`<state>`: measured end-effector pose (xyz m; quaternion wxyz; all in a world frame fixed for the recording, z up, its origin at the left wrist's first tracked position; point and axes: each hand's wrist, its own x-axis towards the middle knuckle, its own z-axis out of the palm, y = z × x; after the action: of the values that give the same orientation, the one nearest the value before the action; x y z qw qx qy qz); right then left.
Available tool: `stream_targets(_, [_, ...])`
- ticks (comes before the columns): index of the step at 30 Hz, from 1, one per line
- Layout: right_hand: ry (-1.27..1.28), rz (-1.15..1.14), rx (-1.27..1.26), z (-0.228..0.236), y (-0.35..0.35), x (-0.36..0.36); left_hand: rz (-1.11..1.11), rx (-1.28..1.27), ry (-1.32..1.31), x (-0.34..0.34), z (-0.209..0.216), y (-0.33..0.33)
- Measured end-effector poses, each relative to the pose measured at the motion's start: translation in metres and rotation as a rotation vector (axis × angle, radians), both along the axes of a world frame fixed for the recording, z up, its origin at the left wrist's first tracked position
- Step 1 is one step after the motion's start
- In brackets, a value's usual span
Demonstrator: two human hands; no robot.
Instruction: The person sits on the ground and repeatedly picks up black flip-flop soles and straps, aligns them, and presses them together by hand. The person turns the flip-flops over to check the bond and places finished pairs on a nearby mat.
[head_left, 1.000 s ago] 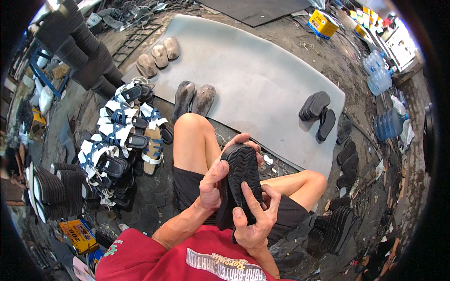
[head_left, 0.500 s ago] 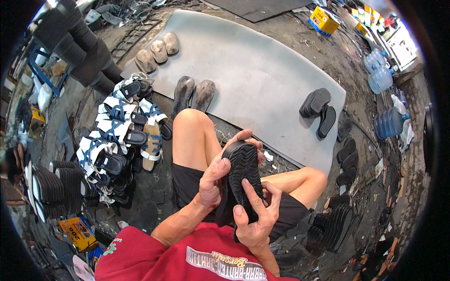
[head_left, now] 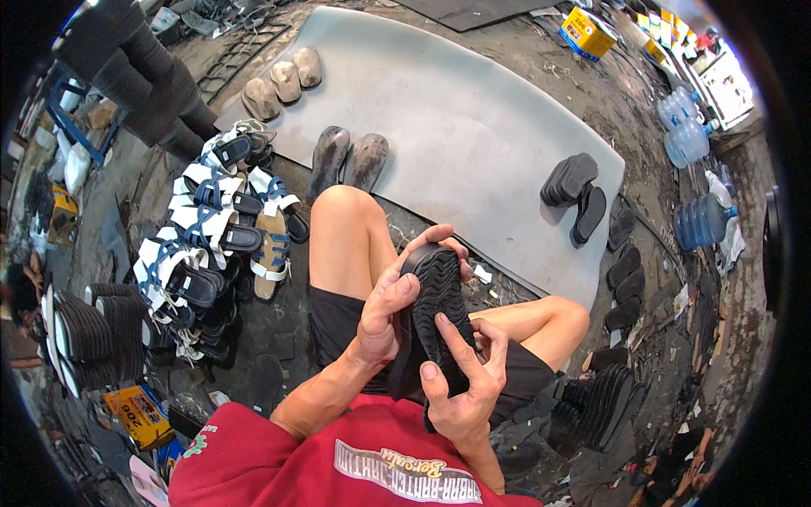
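A black sandal (head_left: 437,283) is held above my lap, its wavy-ridged sole facing up and its toe end away from me. My left hand (head_left: 382,314) is closed around the toe end, thumb along the left edge and fingertips showing past the far and right edges. My right hand (head_left: 466,389) grips it nearer the heel. Its index fingertip presses on the ridged sole, the thumb lies over the heel end, and the other fingers curl at the right side. The sandal's upper side is hidden from view.
Left of my knee lies a heap of white and blue sandals (head_left: 207,228), with stacked soles (head_left: 110,334) beside it. Ahead, a grey sheet (head_left: 473,127) bears shoe lasts (head_left: 366,162) and black soles (head_left: 587,211). More soles (head_left: 600,406) stand at right, near water jugs (head_left: 701,221).
The whole view has shifted slightly. Both hands keep nearly the same hold on the sandal, and the right index fingertip still rests on its sole.
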<state>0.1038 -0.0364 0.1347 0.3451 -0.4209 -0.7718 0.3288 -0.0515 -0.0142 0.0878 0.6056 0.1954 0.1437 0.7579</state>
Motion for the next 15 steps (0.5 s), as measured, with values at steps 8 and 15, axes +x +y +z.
stream_targets(8, [0.014,0.016,-0.094,0.0,0.004,0.001,-0.026,-0.001,-0.027,-0.001,-0.002,0.001])
stream_targets(15, [0.011,0.049,-0.112,-0.019,0.001,0.0,-0.074,-0.113,0.005,-0.002,0.004,0.005])
